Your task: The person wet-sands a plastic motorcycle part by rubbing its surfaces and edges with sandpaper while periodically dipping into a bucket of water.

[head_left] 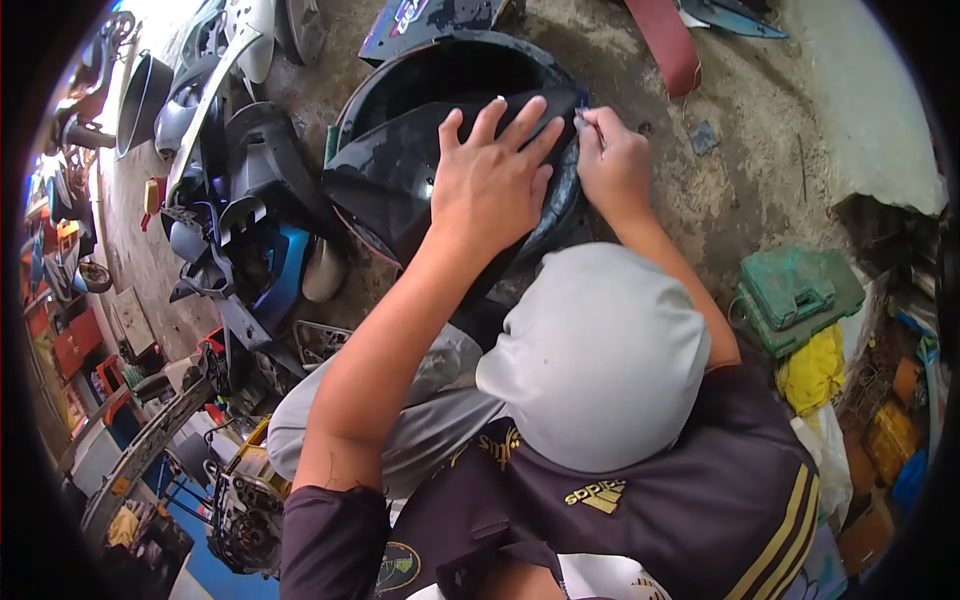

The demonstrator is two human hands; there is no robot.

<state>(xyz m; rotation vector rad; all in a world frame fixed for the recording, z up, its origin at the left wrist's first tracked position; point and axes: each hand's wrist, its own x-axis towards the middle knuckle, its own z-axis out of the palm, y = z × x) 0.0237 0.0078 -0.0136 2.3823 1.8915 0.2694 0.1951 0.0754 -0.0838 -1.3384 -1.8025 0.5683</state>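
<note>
My left hand (490, 180) lies on a dark, glossy panel (385, 185) with its fingers spread, pressing it from above. The panel looks wet and rests across a round black basin (455, 45). At the panel's right end my right hand (613, 162) is closed, thumb and fingers pinched together at the edge. A small dark bit shows at its fingertips, too little to name. My raised knee (600, 360) in grey cloth hides part of my right forearm and the near side of the basin.
Dark motorcycle-like body panels (265, 170) lie on the floor at left. A printed box (430, 25) stands behind the basin, a red strip (665, 45) beyond it to the right. On the right are a green case (795, 290) and a yellow cloth (812, 370). An engine (250, 525) sits lower left.
</note>
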